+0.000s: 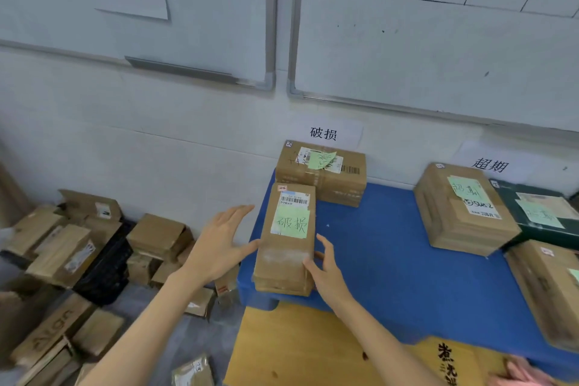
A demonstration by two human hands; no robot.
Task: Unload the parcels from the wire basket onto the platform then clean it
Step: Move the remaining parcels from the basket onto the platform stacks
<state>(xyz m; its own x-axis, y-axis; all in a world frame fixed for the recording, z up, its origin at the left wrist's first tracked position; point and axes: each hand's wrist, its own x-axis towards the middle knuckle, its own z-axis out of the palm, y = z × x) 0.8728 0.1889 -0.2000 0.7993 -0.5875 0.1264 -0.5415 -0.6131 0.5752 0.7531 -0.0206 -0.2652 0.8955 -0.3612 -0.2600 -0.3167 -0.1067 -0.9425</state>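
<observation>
A brown cardboard parcel (286,247) with a green handwritten note lies on the blue platform (385,247), at its left edge. My left hand (219,244) is beside the parcel's left side, fingers straight and spread, thumb touching the box. My right hand (326,273) holds the parcel's near right corner, with curved fingers against its side. Behind it, against the wall, sits a second parcel (322,174) with a green note. The wire basket is out of view.
More labelled parcels (460,207) and a dark green box (542,213) stand at the platform's right. A yellow cardboard sheet (307,351) lies at the near edge, a pink cloth (523,373) at bottom right. Several boxes (78,244) are heaped on the floor at left.
</observation>
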